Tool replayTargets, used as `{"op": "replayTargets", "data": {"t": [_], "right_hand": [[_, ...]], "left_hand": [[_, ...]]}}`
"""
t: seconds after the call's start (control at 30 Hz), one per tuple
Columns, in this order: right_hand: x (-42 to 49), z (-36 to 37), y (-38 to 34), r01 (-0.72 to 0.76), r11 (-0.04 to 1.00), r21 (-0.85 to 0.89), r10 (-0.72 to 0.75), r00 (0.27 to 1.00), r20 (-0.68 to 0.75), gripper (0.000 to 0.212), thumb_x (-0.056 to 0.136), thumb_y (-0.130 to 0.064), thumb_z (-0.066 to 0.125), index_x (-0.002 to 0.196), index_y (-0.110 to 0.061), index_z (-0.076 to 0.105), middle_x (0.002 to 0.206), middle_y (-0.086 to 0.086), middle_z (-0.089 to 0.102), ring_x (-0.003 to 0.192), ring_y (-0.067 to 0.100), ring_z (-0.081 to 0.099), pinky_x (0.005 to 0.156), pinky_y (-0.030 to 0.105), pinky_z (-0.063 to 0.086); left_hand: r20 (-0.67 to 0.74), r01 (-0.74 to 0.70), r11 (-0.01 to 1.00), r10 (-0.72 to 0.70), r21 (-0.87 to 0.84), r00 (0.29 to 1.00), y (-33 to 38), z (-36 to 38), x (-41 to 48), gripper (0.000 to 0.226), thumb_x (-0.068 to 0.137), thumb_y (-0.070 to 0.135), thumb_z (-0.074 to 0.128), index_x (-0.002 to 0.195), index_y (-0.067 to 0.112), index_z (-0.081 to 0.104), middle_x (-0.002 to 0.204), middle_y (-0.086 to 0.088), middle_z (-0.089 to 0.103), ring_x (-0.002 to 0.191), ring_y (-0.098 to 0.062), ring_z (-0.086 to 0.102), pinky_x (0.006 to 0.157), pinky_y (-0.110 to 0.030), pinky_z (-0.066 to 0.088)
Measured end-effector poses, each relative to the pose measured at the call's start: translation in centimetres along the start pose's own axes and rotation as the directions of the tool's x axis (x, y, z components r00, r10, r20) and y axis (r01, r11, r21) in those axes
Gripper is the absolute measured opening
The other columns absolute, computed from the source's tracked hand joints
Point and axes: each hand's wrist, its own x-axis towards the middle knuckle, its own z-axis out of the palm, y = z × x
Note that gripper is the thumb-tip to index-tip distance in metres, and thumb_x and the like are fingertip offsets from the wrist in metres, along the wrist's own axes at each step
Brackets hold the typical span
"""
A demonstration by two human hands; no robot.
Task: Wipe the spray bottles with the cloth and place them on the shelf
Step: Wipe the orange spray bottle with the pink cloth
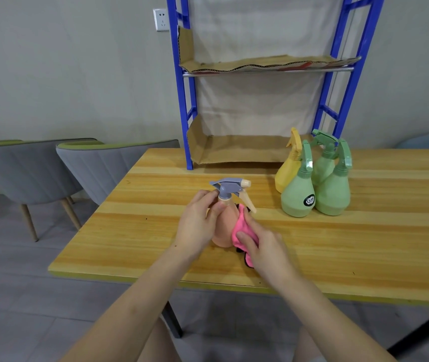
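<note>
At frame centre, a peach spray bottle (223, 227) is wiped on the table (130, 218).
The left hand (195, 227) grasps its neck, and the right hand (263, 248) clutches a pink cloth (242, 226) against its side. A hard rub could tip it toward the four bottles (298, 197) at right. Opaque walls hide any liquid, and none stands on the shelf (188, 142) yet.

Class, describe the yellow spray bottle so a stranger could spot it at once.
Find the blue shelf standing on the table. By its right foot stand four spray bottles in a cluster. Pick the yellow bottle, back left; the other three are green bottles.
</note>
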Motion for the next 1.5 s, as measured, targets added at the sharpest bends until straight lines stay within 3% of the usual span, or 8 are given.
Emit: {"op": "replayTargets", "data": {"t": [0.17,0.3,0.57,0.7,0.9,1.03,1.2,1.5], "right_hand": [[0.6,-0.2,-0.3,0.005,0.997,0.077,-0.004,1.000,-0.024,0.054,0.103,-0.030,0.065,0.153,-0.042,0.049,0.065,-0.014,0.053,0.059,0.005,0.049,0.061,0.026,0.039],[1.6,0.4,-1.5,0.027,0.966,0.257,0.001,0.994,-0.111,0.008,0.101,-0.028,0.068,0.107,-0.026,0.074,0.067,-0.013,0.062,0.061,0.003,0.058,0.058,0.019,0.039],[0.2,-0.2,1.1,-0.020,0.998,0.065,0.020,1.000,0.011,0.050,0.103,-0.029,0.068,0.152,-0.030,0.056,0.091,-0.005,0.075,0.082,0.012,0.065,0.074,0.027,0.049],[1.0,-1.0,0.4,-0.016,0.997,0.073,0.014,0.999,0.033,0.057,0.101,-0.031,0.069,0.154,-0.036,0.049,0.085,-0.008,0.072,0.079,0.014,0.065,0.073,0.029,0.051],[2.4,-1.2,-1.2,0.053,0.967,0.250,-0.047,0.998,-0.033,0.054,0.099,-0.029,0.071,0.150,-0.038,0.054,0.128,-0.020,0.071,0.114,-0.001,0.066,0.095,0.019,0.052],[1.5,-0.6,0.1,0.021,0.974,0.224,-0.013,0.999,-0.033,0.033,0.099,-0.032,0.072,0.131,-0.029,0.064,0.107,-0.013,0.077,0.095,0.003,0.070,0.078,0.025,0.056],[0.4,-0.3,2.1,-0.040,0.994,0.098,0.042,0.999,-0.017,0.036,0.096,-0.031,0.076,0.131,-0.023,0.068,0.102,-0.004,0.078,0.082,0.011,0.064,0.068,0.010,0.043],[2.5,0.1,-1.8,0.057,0.960,0.276,-0.027,0.993,-0.111,0.054,0.097,-0.032,0.074,0.147,-0.040,0.058,0.104,-0.006,0.079,0.089,0.010,0.071,0.079,0.025,0.057]], "left_hand": [[0.033,0.078,0.993,-0.075,-0.086,0.997,0.4,-0.4,-0.3,0.028,0.105,0.025,0.060,0.133,0.026,0.055,0.126,0.016,0.063,0.110,-0.003,0.062,0.090,-0.024,0.050],[0.077,0.051,0.994,-0.043,-0.099,0.996,0.1,-0.3,-0.4,0.024,0.105,0.026,0.060,0.130,0.025,0.057,0.126,0.017,0.066,0.116,-0.002,0.062,0.100,-0.038,0.054],[0.026,0.065,0.996,-0.063,-0.067,0.998,-0.5,0.0,-0.4,0.026,0.107,0.030,0.056,0.133,0.031,0.058,0.128,0.019,0.066,0.116,-0.003,0.062,0.106,-0.051,0.050],[0.054,0.087,0.978,-0.078,-0.192,0.996,-0.1,0.0,-0.6,0.031,0.107,0.021,0.056,0.138,0.024,0.060,0.131,0.016,0.067,0.121,-0.002,0.061,0.107,-0.040,0.052],[0.101,0.087,0.943,-0.057,-0.321,0.993,-0.3,0.4,-0.8,0.032,0.106,0.025,0.061,0.137,0.023,0.064,0.130,0.010,0.068,0.124,-0.007,0.062,0.107,-0.033,0.050],[0.063,0.068,0.964,-0.053,-0.259,0.997,-0.7,0.5,-0.8,0.030,0.104,0.017,0.061,0.134,0.020,0.067,0.124,0.009,0.058,0.119,-0.001,0.058,0.103,-0.016,0.045],[0.076,0.105,0.960,-0.089,-0.261,0.993,-1.2,0.4,-0.4,0.027,0.105,0.012,0.059,0.130,0.015,0.068,0.118,0.011,0.060,0.108,0.005,0.059,0.088,-0.008,0.045],[0.058,0.142,0.914,-0.130,-0.379,0.990,-1.2,0.3,-0.8,0.021,0.103,0.015,0.064,0.123,0.022,0.065,0.116,0.007,0.073,0.113,-0.010,0.067,0.100,-0.038,0.055]]}}
